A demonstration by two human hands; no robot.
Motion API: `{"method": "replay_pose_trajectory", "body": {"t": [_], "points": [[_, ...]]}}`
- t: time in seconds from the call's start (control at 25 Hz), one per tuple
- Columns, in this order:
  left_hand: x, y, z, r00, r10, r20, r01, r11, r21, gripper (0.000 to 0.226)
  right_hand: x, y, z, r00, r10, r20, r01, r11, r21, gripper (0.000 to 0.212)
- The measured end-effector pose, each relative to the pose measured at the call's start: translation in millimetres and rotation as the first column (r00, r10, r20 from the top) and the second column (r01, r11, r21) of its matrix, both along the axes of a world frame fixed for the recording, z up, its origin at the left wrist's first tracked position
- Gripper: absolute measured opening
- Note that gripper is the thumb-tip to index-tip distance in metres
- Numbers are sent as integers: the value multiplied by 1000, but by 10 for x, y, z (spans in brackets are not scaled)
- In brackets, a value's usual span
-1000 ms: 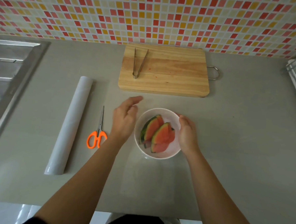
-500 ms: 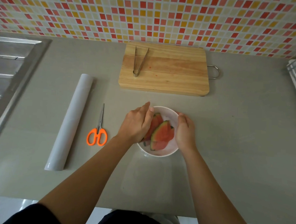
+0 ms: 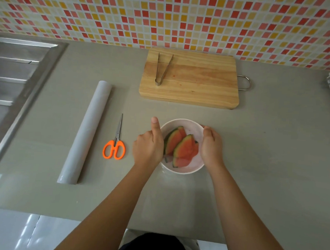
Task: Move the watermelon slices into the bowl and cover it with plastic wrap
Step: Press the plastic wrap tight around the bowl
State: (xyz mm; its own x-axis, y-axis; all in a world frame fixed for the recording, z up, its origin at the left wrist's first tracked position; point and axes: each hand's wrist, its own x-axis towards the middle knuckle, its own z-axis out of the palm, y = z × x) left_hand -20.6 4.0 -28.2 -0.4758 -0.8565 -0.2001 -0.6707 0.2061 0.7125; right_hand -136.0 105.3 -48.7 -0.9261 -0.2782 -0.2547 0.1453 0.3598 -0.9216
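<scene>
Cupping the white bowl [image 3: 184, 170] of watermelon slices [image 3: 184, 150] near the countertop's [image 3: 273, 149] front edge, the left hand [image 3: 148, 148], thumb raised, and right hand [image 3: 210, 146] curl against its sides, while the plastic wrap roll [image 3: 85, 132] lies front-to-back toward the left edge, nearer the left hand.

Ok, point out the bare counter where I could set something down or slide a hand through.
Widest bare patch: right of the bowl, in front of the cutting board. A strip runs between sink and wrap roll. Crowded: scissors, left hand and right hand holding the bowl.
</scene>
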Motion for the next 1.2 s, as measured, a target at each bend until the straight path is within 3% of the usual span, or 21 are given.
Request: {"method": "replay_pose_trajectory", "body": {"t": [0.08, 0.16, 0.24, 0.28, 0.36, 0.44, 0.52, 0.6, 0.72, 0.84, 1.0, 1.08, 1.2], "points": [[103, 85, -29, 985, 56, -161, -13, 966, 257, 79, 6, -1, -3, 1000, -9, -5, 9, 1000, -1, 31], [164, 208, -73, 961, 158, -227, -82, 947, 309, 66, 35, -16, 7, 1000, -24, -14, 24, 1000, -7, 33], [138, 307, -97, 940, 246, -236, -194, 955, 223, 67, 53, -29, 8, 999, -45, -17, 45, 999, -4, 33], [119, 341, -104, 950, 243, -198, -226, 968, 106, 71, 52, -27, 13, 998, -53, -14, 53, 999, 0, 32], [141, 341, -100, 982, 182, -47, -186, 976, -114, 78, 44, -26, 18, 998, -56, -5, 56, 998, 15, 31], [183, 273, -82, 987, 139, -78, -149, 978, -147, 74, 34, -8, 21, 999, -38, -5, 38, 997, 72, 32], [137, 143, -70, 944, 133, -302, -112, 990, 86, 70, 30, 13, 45, 1000, -25, -2, 25, 995, 102, 36], [55, 10, -56, 888, 126, -443, 69, 915, 398, 62, 31, 21, 43, 1000, -18, 26, 16, 996, 87, 37], [-5, -34, -88, 829, 91, -552, 261, 810, 526, 57, 45, 21, 56, 999, -8, 53, 6, 999, 53, 38], [-45, -2, -151, 835, 207, -510, 175, 779, 602, 61, 65, -11, 49, 999, -15, 38, 11, 996, 88, 38], [-77, -15, -174, 894, 209, -397, 64, 817, 574, 66, 83, -27, 62, 1000, -22, -12, 23, 990, 142, 38], [-60, -12, -152, 933, 189, -307, 4, 846, 533, 72, 79, -37, 76, 999, -19, -40, 26, 982, 186, 36], [-67, 63, -50, 968, 170, -184, -92, 924, 372, 62, 96, -45, 91, 997, -22, -71, 38, 972, 230, 37]]}}
